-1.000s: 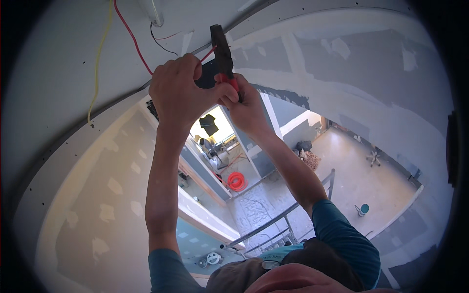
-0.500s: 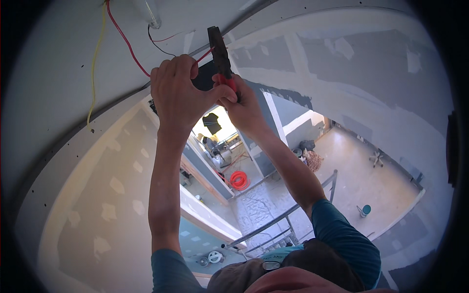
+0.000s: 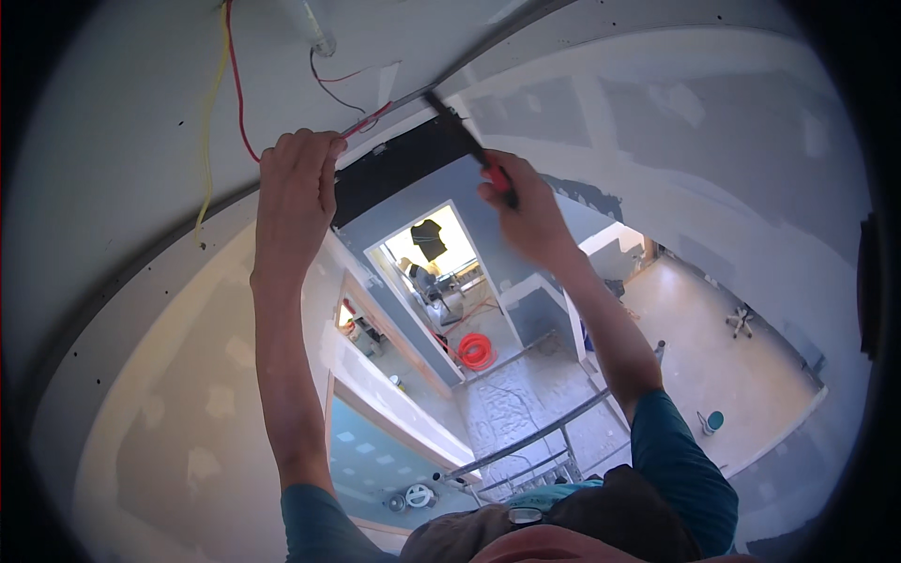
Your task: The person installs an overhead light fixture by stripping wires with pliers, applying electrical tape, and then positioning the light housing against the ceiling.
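Note:
Raised to the ceiling, my left hand [image 3: 296, 188] pinches a red wire [image 3: 241, 103]. The wire hangs down from the ceiling into my fingers, and its free end sticks out to the right past my fingertips. My right hand [image 3: 530, 211] is wrapped round the red handles of dark pliers [image 3: 458, 129], whose jaws point up and left. A gap separates the jaws from the wire's end. Slight motion blur hides whether the jaws are open. Left of the red wire dangles a yellow wire [image 3: 208, 155].
Near the ceiling tube [image 3: 319, 38] hang thin dark and red wires [image 3: 328, 89]. A dark opening [image 3: 404, 164] lies behind my hands. Below me runs a metal rail [image 3: 526, 439]. On the floor lie an orange hose coil [image 3: 476, 351] and a bucket [image 3: 713, 421].
My hands have moved apart: the left one to the left and slightly down with the red wire, the right one to the right and down with the pliers. The jaws have come away from the wire.

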Demonstrator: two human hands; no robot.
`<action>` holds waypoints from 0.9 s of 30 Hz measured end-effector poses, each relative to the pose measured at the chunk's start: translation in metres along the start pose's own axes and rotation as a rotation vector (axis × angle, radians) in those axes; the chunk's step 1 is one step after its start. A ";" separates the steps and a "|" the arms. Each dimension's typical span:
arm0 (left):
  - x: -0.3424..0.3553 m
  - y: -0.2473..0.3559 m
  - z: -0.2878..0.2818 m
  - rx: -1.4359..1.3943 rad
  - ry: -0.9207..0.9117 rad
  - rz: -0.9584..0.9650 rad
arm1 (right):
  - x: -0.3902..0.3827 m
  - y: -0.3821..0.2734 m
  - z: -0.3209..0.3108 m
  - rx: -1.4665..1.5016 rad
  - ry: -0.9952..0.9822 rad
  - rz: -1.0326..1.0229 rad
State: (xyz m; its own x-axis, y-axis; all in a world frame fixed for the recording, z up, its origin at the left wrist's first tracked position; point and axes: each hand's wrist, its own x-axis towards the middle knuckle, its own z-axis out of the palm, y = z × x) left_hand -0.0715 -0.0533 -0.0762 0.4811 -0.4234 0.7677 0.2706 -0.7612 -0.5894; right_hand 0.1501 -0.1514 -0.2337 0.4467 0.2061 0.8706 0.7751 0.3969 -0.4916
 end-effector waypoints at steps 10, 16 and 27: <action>0.005 0.001 0.006 0.023 0.027 -0.019 | -0.243 0.270 0.013 1.113 0.006 1.176; -0.007 -0.012 -0.001 0.102 0.072 -0.066 | -0.407 0.237 -0.005 0.126 -0.864 1.578; 0.028 -0.011 0.038 0.003 0.216 -0.310 | -0.037 0.138 -0.015 0.117 -0.384 0.125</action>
State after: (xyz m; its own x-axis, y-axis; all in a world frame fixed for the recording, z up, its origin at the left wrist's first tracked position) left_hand -0.0293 -0.0382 -0.0574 0.1886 -0.2673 0.9450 0.3786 -0.8681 -0.3211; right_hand 0.2472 -0.1178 -0.3341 0.3176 0.5690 0.7585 0.6593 0.4424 -0.6079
